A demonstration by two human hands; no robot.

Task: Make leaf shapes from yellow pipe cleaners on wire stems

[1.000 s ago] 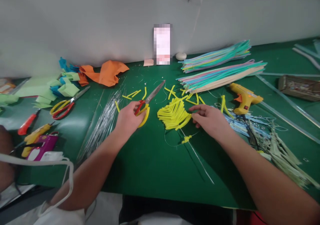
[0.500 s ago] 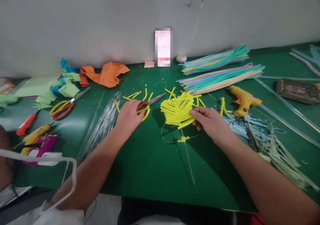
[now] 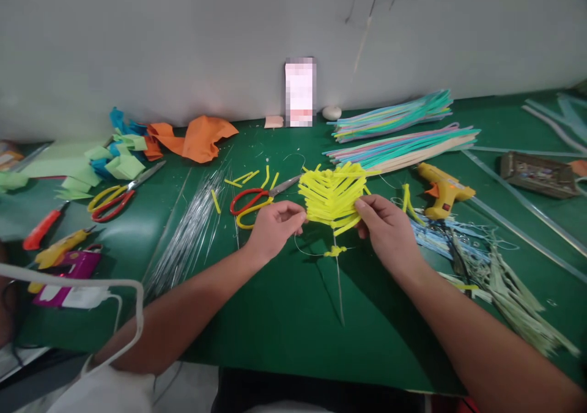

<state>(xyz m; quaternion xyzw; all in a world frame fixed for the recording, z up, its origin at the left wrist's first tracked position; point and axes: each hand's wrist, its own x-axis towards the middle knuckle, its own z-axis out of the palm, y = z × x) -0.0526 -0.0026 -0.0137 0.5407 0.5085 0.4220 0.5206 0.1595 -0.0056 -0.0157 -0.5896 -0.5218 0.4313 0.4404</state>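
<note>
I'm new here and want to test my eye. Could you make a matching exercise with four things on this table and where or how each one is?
Things:
1. yellow leaf-shaped piece
2. orange sheet
3. scissors near the middle
4. brown tray

Places and states:
A. crumpled, near the grey wall
B. toward the right end of the green table
C. between the left hand and the right hand
D. red, yellow and silvery, lying just beyond the left hand

Right pairs: 1-C, 2-A, 3-D, 4-B.
</note>
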